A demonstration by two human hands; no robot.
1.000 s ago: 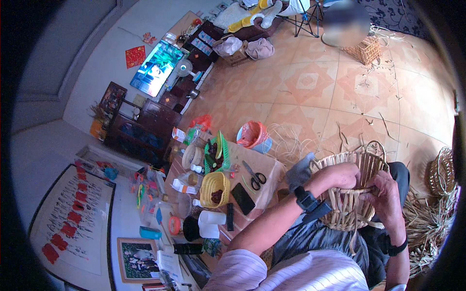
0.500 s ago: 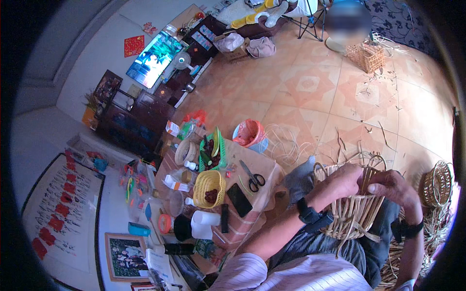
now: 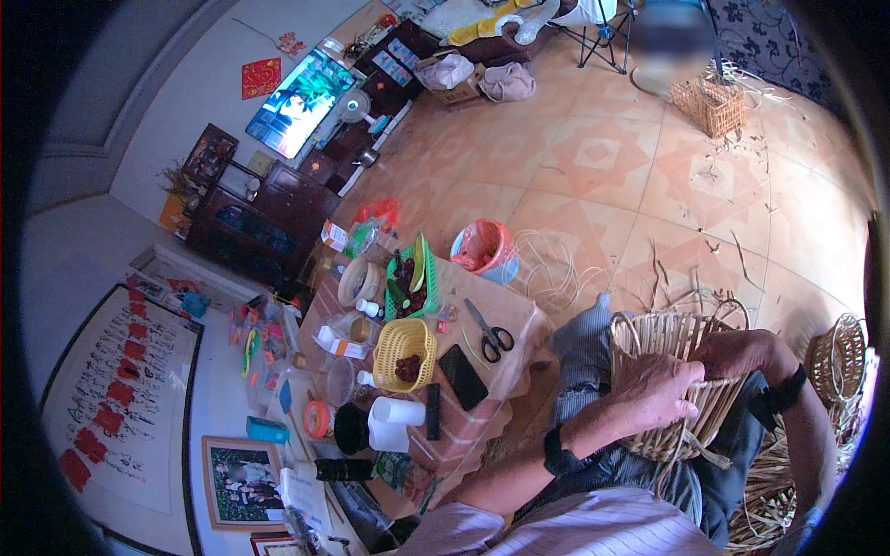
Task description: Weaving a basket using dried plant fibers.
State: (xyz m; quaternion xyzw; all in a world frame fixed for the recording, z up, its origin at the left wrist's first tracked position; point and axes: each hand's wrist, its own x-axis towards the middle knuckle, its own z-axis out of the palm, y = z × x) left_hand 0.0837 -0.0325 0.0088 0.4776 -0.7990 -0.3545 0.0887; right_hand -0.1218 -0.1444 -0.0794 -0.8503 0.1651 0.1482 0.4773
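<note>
A half-woven wicker basket [image 3: 663, 332] of light brown strips stands tilted on my lap, with loops rising above its rim and loose strip ends around it. My left hand [image 3: 652, 394] lies against the near outer wall, its fingers curled together and pointing right; whatever they pinch is too small to make out. Over the right part of the rim bends my right hand [image 3: 737, 354], its fingers down at the inside of the basket and hidden. Dark bands circle both wrists.
On my left a table holds scissors [image 3: 489, 331], a black phone [image 3: 463, 377], a yellow basket [image 3: 405, 356] and a green basket [image 3: 412, 278]. A bucket [image 3: 484, 250] stands beyond it. A finished basket [image 3: 837, 357] and loose strips lie at right. Another person sits far off beside a woven basket [image 3: 709, 105].
My left hand has moved from the basket's rim down to its near outer wall. My right hand has turned over the rim, its fingers passing out of sight inside.
</note>
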